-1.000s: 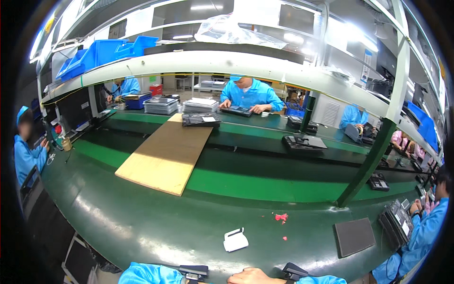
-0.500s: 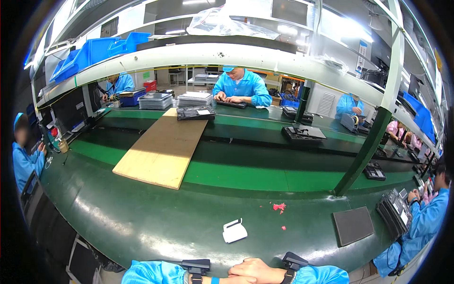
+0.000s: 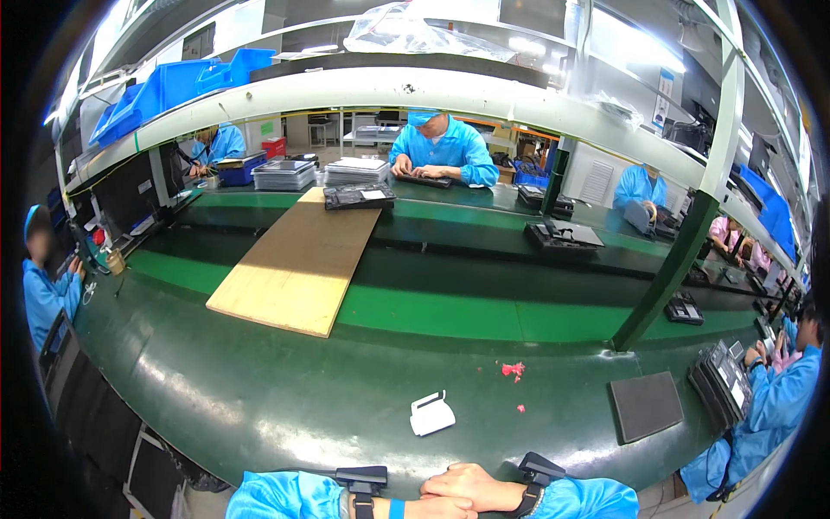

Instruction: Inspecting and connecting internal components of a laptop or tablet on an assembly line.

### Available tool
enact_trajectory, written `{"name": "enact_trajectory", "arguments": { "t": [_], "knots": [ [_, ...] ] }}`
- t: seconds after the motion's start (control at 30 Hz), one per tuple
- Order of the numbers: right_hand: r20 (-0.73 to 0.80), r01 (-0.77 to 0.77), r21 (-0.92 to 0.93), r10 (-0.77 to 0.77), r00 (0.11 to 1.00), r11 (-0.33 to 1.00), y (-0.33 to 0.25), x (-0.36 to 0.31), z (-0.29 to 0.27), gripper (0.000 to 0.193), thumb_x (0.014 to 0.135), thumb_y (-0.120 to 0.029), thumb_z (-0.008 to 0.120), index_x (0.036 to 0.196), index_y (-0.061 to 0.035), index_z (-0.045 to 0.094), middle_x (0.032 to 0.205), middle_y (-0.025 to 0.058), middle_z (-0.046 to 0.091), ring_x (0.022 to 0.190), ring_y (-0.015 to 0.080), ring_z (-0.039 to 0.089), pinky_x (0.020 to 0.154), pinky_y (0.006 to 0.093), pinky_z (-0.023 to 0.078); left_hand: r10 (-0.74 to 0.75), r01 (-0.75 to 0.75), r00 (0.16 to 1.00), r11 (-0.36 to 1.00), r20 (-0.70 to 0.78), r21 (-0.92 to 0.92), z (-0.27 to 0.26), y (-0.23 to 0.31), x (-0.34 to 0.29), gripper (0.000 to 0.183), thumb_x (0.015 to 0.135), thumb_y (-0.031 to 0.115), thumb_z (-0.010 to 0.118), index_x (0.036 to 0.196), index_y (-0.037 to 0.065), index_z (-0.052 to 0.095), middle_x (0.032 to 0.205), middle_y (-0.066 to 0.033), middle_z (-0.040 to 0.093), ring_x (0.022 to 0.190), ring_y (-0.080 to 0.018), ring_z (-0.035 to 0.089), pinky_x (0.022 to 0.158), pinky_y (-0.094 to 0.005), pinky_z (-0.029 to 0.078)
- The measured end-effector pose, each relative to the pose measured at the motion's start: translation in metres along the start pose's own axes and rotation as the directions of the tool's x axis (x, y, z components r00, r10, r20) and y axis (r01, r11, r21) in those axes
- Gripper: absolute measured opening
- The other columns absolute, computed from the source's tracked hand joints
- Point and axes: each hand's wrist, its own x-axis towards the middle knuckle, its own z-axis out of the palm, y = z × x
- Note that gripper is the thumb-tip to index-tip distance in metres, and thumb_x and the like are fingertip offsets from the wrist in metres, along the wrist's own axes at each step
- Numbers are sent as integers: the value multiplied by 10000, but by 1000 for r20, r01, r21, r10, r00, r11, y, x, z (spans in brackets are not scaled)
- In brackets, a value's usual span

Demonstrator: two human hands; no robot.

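At the table's near edge, my right hand (image 3: 469, 484) and my left hand (image 3: 443, 508) are folded together, fingers closed and partly hidden by each other. I see no object in either. Black straps with dark blocky devices circle both wrists, and a blue band sits on the left one. Just beyond my hands lies a small white plastic piece (image 3: 431, 413) with a raised strip along one edge, touched by neither hand. Red crumpled scraps (image 3: 513, 372) lie farther off to the right. A flat dark grey pad (image 3: 647, 407) rests right of them.
A wooden board (image 3: 294, 268) spans the green-and-black strips, with a black device (image 3: 359, 196) at its far end. Another black device (image 3: 564, 235) sits on the far strip. A green post (image 3: 666, 272) rises at right, near stacked black units (image 3: 722, 385). Co-workers in blue sit around.
The black device on the far strip has shifted slightly right. My view has tilted a little, while my hands stay folded together. A co-worker at the far right has moved a hand.
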Motion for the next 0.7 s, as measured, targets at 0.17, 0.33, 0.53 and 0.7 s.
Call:
{"name": "enact_trajectory", "arguments": {
  "t": [0.17,0.33,0.53,0.7],
  "knots": [
    [-5,5,4,-5,1000,1000,8,-6,10,204,724,-218,515,914,-149,541,765,-27,579,669,162,580,552,278,401,-75,87,991,991,108,-105,-5,4,0,143,781,198,438,814,85,520,802,-59,531,780,-211,516,727,-342,403],
    [-21,29,2,-29,999,1000,11,-5,10,207,712,-220,527,907,-153,541,740,-29,568,652,165,577,542,276,401,-132,178,966,963,221,-204,-9,4,1,180,840,149,400,893,63,548,877,-89,559,842,-222,537,767,-346,425],
    [-18,6,-24,-6,1000,1000,14,-7,13,206,710,-223,529,904,-152,536,732,-31,566,641,163,575,531,279,400,-120,183,946,964,300,-194,-14,2,5,211,848,197,404,906,57,551,897,-103,562,860,-221,541,789,-347,418],
    [-8,18,-5,-18,1000,1000,13,-7,14,213,710,-226,529,911,-154,533,740,-32,567,645,163,576,539,278,401,-122,172,971,955,207,-243,-4,3,-1,228,833,223,425,919,51,548,919,-115,557,886,-227,533,795,-341,411]
  ]
}}
